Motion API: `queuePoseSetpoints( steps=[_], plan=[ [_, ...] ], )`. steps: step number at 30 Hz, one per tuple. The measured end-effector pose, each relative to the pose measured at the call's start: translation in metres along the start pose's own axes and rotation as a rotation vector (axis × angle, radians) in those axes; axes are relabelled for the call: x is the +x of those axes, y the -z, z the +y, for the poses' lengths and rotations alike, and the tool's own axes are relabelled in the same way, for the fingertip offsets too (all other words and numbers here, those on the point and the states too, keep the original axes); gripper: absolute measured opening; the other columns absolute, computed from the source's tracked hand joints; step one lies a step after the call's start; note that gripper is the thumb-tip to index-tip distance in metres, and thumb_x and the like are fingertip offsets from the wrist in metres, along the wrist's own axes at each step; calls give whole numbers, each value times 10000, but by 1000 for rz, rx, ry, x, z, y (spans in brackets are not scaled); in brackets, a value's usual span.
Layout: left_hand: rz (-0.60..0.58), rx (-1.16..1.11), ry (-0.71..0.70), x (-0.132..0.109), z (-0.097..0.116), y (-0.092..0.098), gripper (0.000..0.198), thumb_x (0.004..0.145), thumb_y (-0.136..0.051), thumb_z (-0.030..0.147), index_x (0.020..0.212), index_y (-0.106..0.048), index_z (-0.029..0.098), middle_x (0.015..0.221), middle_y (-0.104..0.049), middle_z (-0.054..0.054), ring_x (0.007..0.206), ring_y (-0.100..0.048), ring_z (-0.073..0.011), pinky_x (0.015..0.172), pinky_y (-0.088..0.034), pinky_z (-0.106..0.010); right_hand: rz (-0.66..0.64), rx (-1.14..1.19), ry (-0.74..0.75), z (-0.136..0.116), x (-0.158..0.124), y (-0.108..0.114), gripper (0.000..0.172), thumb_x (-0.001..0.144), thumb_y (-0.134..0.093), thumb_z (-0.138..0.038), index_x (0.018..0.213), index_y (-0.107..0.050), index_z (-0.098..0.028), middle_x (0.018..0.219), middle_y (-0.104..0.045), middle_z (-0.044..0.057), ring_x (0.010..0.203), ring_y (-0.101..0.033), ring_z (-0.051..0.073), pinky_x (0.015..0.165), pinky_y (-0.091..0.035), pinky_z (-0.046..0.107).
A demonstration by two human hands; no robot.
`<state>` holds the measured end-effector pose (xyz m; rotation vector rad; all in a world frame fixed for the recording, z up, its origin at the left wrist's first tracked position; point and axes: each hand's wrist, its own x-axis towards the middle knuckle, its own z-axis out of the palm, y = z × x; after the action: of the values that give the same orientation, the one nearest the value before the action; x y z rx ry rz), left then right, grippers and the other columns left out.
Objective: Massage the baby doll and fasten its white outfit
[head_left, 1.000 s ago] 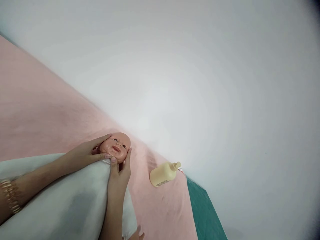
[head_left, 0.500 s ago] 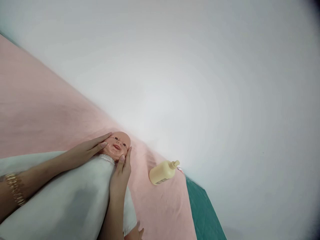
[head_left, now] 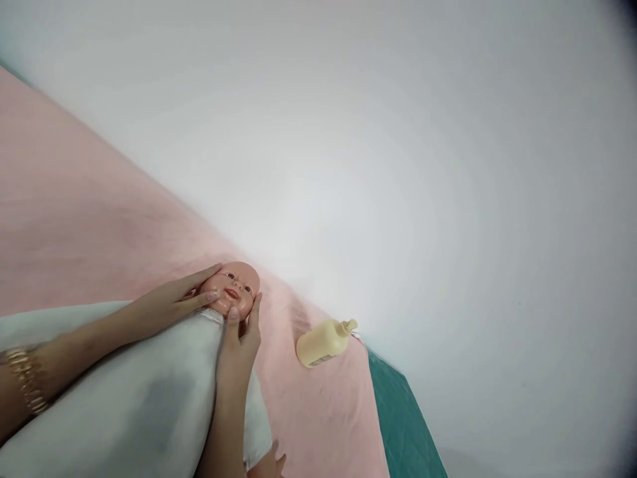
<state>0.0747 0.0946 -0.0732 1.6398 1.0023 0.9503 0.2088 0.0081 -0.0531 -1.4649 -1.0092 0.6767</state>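
Now that the left hand [head_left: 172,301] and right hand [head_left: 241,342] have drawn their thumbs inward, contact seems centred nearer the chin of the baby-doll head [head_left: 237,282] cupped between them; the pump bottle [head_left: 323,344] sits apart, right of the grip.

Peachy pink on the doll's head [head_left: 239,285], red at the lips [head_left: 231,293]! Whitish over the gown [head_left: 192,352], lower left. Pale yellow, dark-lettered, on the bottle [head_left: 323,341]. And pink across the sheet [head_left: 323,411], teal with faint diagonal lines on the cover [head_left: 403,418], gold on the bracelet [head_left: 24,377], greyish white up the wall [head_left: 398,166]!
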Motion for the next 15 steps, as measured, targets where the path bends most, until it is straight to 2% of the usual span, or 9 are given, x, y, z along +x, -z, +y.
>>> queuePoseSetpoints(
  steps=[2,4,7,11,15],
  plan=[
    [-4,-23,13,2,-5,-1,887,786,-534,761,1525,-390,292,1509,-472,-9,1388,-438,-344,1177,-385,-488,38,42,5,-3,-2,-3,870,890,-662,-476,1585,-277,-121,1476,-522,132,1325,-552,244,1083,-471,350],
    [-9,-54,4,4,-10,-3,900,759,-587,709,1525,-384,285,1512,-472,-13,1376,-457,-326,1163,-405,-438,68,67,7,-4,-3,-6,892,856,-699,-450,1578,-296,-114,1453,-548,131,1307,-567,248,1063,-489,343],
    [-21,-68,-12,6,-15,-4,890,748,-616,667,1522,-386,292,1498,-491,-9,1364,-475,-300,1138,-432,-384,59,82,-5,-5,-3,-8,928,827,-722,-427,1584,-283,-119,1459,-545,128,1312,-562,250,1063,-488,340],
    [0,1,-26,7,-14,-2,850,782,-549,706,1520,-405,309,1508,-474,8,1378,-453,-330,1182,-378,-454,43,16,-1,-2,-2,-4,840,887,-647,-451,1585,-292,-147,1502,-499,127,1350,-524,249,1105,-448,367],
    [-55,78,40,7,-10,3,901,780,-424,835,1554,-335,383,1543,-403,51,1417,-386,-359,1184,-377,-519,1,-140,16,7,2,3,760,978,-479,-558,1593,-266,-164,1571,-395,113,1451,-392,241,1182,-343,407]
  ],
)
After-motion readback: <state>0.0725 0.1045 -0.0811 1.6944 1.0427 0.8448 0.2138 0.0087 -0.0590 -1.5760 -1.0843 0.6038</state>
